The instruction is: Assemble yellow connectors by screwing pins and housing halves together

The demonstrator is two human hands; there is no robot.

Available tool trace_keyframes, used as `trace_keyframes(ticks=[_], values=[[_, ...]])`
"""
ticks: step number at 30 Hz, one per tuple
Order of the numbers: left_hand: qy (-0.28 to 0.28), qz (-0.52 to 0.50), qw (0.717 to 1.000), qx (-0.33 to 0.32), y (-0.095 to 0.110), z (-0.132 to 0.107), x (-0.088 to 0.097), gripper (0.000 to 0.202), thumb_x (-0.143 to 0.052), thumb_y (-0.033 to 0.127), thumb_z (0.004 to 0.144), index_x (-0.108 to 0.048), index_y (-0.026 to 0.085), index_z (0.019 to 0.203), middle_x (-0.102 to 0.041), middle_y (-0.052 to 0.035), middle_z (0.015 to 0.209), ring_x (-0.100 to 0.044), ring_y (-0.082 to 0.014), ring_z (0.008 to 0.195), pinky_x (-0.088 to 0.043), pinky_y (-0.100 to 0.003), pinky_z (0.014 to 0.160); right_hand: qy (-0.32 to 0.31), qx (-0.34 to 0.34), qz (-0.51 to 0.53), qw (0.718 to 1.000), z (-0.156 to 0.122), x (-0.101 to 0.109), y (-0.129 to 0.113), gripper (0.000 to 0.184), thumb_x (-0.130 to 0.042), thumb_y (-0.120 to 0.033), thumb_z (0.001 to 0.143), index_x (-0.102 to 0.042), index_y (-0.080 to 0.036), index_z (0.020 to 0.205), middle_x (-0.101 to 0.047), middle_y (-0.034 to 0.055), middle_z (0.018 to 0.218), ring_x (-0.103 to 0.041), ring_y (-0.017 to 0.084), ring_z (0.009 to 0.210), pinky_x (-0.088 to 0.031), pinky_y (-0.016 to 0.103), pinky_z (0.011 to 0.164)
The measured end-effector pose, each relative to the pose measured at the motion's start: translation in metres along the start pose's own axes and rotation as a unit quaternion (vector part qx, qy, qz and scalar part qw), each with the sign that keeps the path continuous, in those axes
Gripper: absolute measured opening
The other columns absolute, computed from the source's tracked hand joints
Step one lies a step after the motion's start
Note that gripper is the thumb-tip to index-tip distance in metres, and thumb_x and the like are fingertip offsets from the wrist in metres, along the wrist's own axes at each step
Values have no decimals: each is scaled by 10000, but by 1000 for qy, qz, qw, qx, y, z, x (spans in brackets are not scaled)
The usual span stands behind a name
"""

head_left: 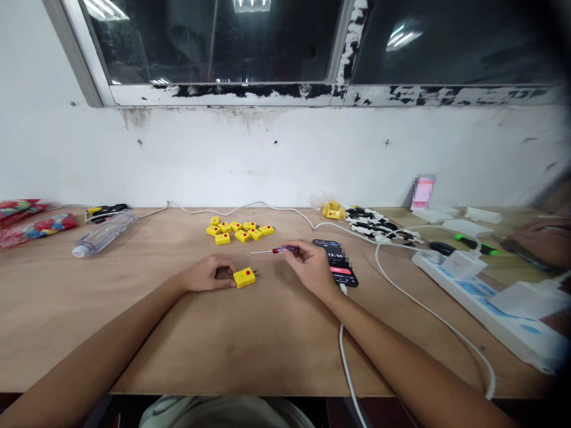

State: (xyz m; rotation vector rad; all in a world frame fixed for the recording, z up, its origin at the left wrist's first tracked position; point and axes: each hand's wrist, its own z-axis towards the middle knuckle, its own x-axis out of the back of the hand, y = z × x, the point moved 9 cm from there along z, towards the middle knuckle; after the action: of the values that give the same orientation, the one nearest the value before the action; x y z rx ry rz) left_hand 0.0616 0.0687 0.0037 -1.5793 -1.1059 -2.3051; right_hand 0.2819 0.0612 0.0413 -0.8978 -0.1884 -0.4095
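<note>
The left hand (205, 274) is half closed and rests on the worktop (134, 333). Its fingers touch the end of a yellow plug (244, 277), but I cannot tell if they grip it tight. The plug lies flat, just beside the hand. It has a red dot on top, and small metal pins stick out of its far end.

The right hand (312, 267) is pinched nearly shut. Its fingertips hold a small screwdriver (279, 250) with a red and blue handle. The thin metal tip points left, above the yellow plug and not touching it.

A pile of yellow plugs (236, 230) sits farther along the worktop, between the two hands and the wall. A black phone (334, 261) lies just beside the right hand, with numbers on its screen and a white cable (341, 333) going down from it. To the left lies a clear plastic bottle (104, 233). To the right are black and white plug parts (379, 223) and a white power strip (473, 291). At the far right, a blurry hand (539, 238) of another person shows.
</note>
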Motion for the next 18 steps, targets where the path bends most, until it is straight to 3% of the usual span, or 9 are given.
trace_keyframes(ticks=[12, 18], values=[[-12, -56, 998, -11, 11, 0, -4, 237, -658, 399, 843, -663, 172, 915, -681, -39, 878, -603, -166, 793, -453, -266, 707, -1, 11, 29, 1000, -3, 0, -9, 146, -635, -268, 797, -722, -171, 862, -721, 54, 812, -618, 154, 678, -488, 268, 619], [89, -98, 987, 87, -8, 0, 7, 277, -583, 419, 887, -646, 166, 977, -674, -54, 922, -590, -161, 765, -445, -261, 653, -5, 17, 40, 999, -5, 2, -12, 131, -629, -261, 801, -717, -176, 848, -716, 51, 797, -621, 157, 680, -488, 269, 620]])
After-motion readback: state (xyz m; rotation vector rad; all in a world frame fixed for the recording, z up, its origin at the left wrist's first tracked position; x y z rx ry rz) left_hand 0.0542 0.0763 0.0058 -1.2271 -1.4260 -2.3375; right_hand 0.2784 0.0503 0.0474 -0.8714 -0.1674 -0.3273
